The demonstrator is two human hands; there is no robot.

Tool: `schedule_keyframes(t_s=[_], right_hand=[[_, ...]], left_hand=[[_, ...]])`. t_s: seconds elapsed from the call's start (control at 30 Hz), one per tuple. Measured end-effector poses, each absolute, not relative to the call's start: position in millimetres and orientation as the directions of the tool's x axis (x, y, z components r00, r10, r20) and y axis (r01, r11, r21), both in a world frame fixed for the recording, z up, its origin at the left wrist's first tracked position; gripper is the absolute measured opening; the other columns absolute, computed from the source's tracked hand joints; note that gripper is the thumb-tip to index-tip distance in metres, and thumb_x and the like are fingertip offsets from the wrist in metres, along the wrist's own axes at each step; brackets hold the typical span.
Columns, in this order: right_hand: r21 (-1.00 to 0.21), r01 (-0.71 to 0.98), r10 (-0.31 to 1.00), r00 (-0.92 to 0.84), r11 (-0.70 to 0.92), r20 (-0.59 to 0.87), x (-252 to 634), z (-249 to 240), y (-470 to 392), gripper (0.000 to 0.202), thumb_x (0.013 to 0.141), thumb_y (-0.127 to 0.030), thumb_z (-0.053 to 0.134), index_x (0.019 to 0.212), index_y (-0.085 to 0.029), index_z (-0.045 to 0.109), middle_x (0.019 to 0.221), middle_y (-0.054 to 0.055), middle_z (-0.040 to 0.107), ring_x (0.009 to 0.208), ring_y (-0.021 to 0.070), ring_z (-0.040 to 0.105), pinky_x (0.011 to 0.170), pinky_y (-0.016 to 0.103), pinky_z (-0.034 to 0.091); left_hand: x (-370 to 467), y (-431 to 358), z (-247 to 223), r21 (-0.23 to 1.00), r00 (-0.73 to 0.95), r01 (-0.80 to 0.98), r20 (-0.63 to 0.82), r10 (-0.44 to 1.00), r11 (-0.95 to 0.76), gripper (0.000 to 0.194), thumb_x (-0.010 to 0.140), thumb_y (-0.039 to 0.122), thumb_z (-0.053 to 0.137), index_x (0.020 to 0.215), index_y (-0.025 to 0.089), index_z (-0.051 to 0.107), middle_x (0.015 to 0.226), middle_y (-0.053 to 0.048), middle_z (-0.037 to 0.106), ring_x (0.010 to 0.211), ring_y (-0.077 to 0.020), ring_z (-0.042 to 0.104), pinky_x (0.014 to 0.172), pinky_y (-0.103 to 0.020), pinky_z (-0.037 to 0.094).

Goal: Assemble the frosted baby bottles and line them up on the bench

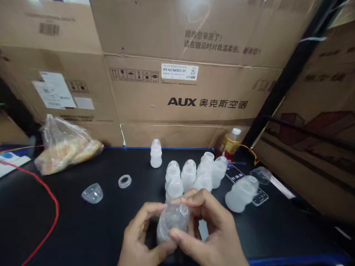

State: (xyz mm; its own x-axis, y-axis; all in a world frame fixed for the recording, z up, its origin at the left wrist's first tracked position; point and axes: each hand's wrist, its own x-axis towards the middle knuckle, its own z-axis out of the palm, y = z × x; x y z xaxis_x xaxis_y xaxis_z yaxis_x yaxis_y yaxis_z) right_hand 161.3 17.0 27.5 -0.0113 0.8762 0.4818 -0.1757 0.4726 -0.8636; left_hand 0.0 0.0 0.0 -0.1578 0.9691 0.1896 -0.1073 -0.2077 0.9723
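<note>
Both hands meet low over the near edge of the black desk [83,229], wrapped around one small translucent bottle [172,221]. The left hand [138,236] comes up from below, palm turned inward, its fingers curled round the bottle's left side and its thumb pressed against the lower front. The right hand [210,229] arches over from the right, knuckles up, fingertips closed on the bottle's domed top and thumb lying across the front. So both hands are clamped on the bottle, which is held just above the desk, tilted towards the camera.

Just beyond the hands, near the middle of the desk, stands a cluster of similar bottles [194,173], upright and touching one another. One single bottle [155,153] stands apart near the far edge. Another bottle [241,194] lies tipped on its side to the right, partly on a phone [235,174]. Left of the cluster lie a loose ring [124,181] and a clear cap [92,193]. A plastic bag [65,147] rests at the far left corner, and a red cable [52,207] curves along the left side.
</note>
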Motion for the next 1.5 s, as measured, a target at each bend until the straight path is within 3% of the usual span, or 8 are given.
schedule_keyframes(t_s=[0.2, 0.3, 0.53, 0.77, 0.9, 1.0, 1.1, 1.5], right_hand=[[-0.899, -0.025, 0.895, -0.087, 0.436, 0.437, 180.7, 50.0, 12.1, 0.038, 0.079, -0.031, 0.101, 0.105, -0.031, 0.073, 0.098, -0.001, 0.080, 0.053, 0.0058, 0.054, 0.050, 0.017, 0.041], [-0.875, -0.005, 0.875, -0.029, 0.483, 0.483, 183.6, 50.1, 9.0, 0.037, 0.083, -0.033, 0.098, 0.111, -0.036, 0.074, 0.104, -0.001, 0.081, 0.053, 0.0053, 0.053, 0.049, 0.017, 0.041], [-0.933, 0.033, 0.925, 0.129, 0.357, 0.358, 184.7, 69.6, -0.3, 0.034, 0.080, -0.035, 0.099, 0.107, -0.034, 0.078, 0.101, -0.003, 0.083, 0.057, 0.0063, 0.053, 0.056, 0.022, 0.046], [-0.904, 0.056, 0.905, -0.019, 0.425, 0.424, 188.7, 56.3, 9.8, 0.035, 0.087, -0.033, 0.097, 0.112, -0.037, 0.074, 0.105, -0.004, 0.080, 0.056, 0.0049, 0.055, 0.053, 0.018, 0.046], [-0.867, 0.052, 0.868, -0.010, 0.496, 0.496, 186.2, 51.8, 11.7, 0.036, 0.088, -0.036, 0.096, 0.116, -0.037, 0.073, 0.104, -0.001, 0.082, 0.055, 0.0058, 0.054, 0.050, 0.017, 0.045], [-0.897, 0.048, 0.898, -0.026, 0.440, 0.440, 183.3, 55.9, 7.5, 0.036, 0.086, -0.036, 0.097, 0.114, -0.037, 0.074, 0.106, -0.001, 0.083, 0.056, 0.0060, 0.054, 0.053, 0.018, 0.045], [-0.925, 0.045, 0.926, 0.008, 0.377, 0.378, 181.0, 58.2, 4.5, 0.037, 0.084, -0.038, 0.099, 0.112, -0.037, 0.075, 0.106, -0.002, 0.083, 0.058, 0.0063, 0.053, 0.056, 0.020, 0.042], [-0.849, 0.056, 0.851, -0.010, 0.525, 0.525, 185.4, 52.9, 11.8, 0.037, 0.088, -0.032, 0.096, 0.116, -0.039, 0.074, 0.104, -0.002, 0.083, 0.053, 0.0048, 0.055, 0.048, 0.015, 0.048]], left_hand=[[-4.8, 0.9, -6.0, 0.963, -0.123, -0.085, 0.244, 0.962, -0.255, 0.050, 0.066, 0.062, 0.101, 0.100, 0.029, 0.084, 0.094, 0.003, 0.084, 0.090, -0.0169, 0.079, 0.085, -0.021, 0.059], [-7.4, 2.5, -8.4, 0.955, -0.104, -0.081, 0.275, 0.956, -0.284, 0.048, 0.069, 0.061, 0.100, 0.103, 0.030, 0.086, 0.099, 0.001, 0.084, 0.097, -0.0196, 0.080, 0.090, -0.023, 0.059], [-10.5, 4.9, -10.7, 0.935, -0.055, -0.080, 0.342, 0.938, -0.345, 0.046, 0.073, 0.060, 0.099, 0.106, 0.032, 0.087, 0.103, -0.001, 0.085, 0.102, -0.0225, 0.081, 0.093, -0.026, 0.061], [-16.9, 8.6, -22.7, 0.900, -0.006, -0.035, 0.435, 0.900, -0.435, 0.043, 0.082, 0.052, 0.095, 0.120, 0.037, 0.081, 0.110, 0.003, 0.085, 0.105, -0.0181, 0.082, 0.095, -0.020, 0.062], [-23.5, 14.8, -30.8, 0.846, 0.062, -0.011, 0.533, 0.844, -0.533, 0.049, 0.084, 0.061, 0.091, 0.124, 0.036, 0.078, 0.116, 0.000, 0.084, 0.109, -0.0215, 0.082, 0.095, -0.023, 0.065], [-26.1, 18.6, -30.5, 0.820, 0.084, 0.008, 0.570, 0.817, -0.573, 0.050, 0.090, 0.070, 0.082, 0.125, 0.034, 0.076, 0.119, -0.002, 0.083, 0.111, -0.0221, 0.081, 0.096, -0.025, 0.065], [-26.1, 19.7, -26.7, 0.801, 0.103, 0.043, 0.591, 0.800, -0.597, 0.041, 0.095, 0.062, 0.081, 0.124, 0.034, 0.075, 0.120, -0.001, 0.082, 0.113, -0.0202, 0.080, 0.097, -0.024, 0.063], [-21.3, 17.3, -14.4, 0.744, 0.095, 0.102, 0.654, 0.751, -0.661, 0.026, 0.097, 0.038, 0.082, 0.122, 0.034, 0.075, 0.119, 0.002, 0.081, 0.112, -0.0153, 0.080, 0.098, -0.019, 0.061]])
